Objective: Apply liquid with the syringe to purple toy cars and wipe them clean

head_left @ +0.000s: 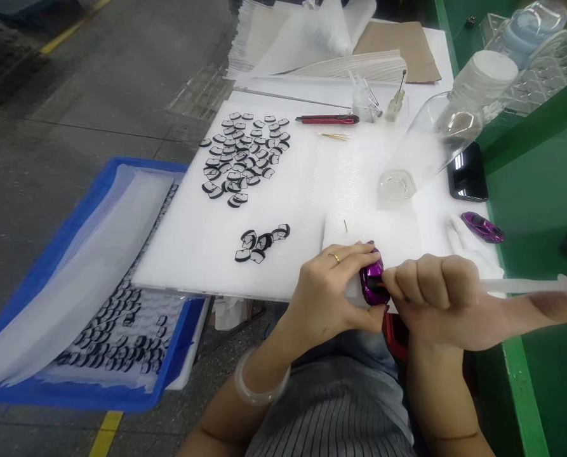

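Purple car body (371, 278) sits gripped in the left hand (333, 292), its fingers curled over the top and its thumb against the near side, just above the near edge of the foam sheet (306, 190). The right hand (430, 293) is closed beside it, knuckles up, with its fingertips (392, 282) touching the car's dark opening; anything pinched there is hidden. A pale plastic rod (526, 287) runs out past the hand, beyond the sheet's right edge. On the sheet, left of the hands, lie a large cluster of black-and-white pieces (242, 158) and a smaller cluster (259, 244) nearer the hands. Along the sheet's right side lie a second purple car (483, 227) and a black phone (468, 172), and toward its far end a red utility knife (327, 119). Left of the sheet, a blue crate (93, 393) holds more pieces beside a sheet of white film (68, 273).
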